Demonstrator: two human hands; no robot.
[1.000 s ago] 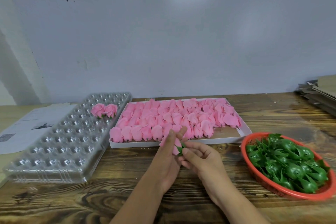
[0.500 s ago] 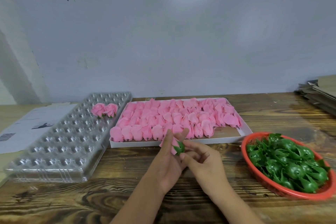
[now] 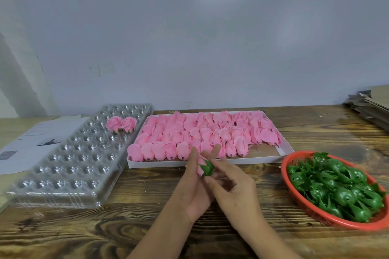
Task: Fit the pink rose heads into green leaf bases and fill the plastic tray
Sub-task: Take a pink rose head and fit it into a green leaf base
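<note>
Pink crepe rose head (image 3: 200, 166) in ribbed green leaf base (image 3: 208, 168), both hands' (image 3: 194, 187) (image 3: 235, 191) grip pinching.

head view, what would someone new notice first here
Probably the white box packed with pink rose heads at the middle of the wooden table. Next, the red basket of green leaf bases at the right. In front, the left hand and right hand hold a rose head in a leaf base between them.
</note>
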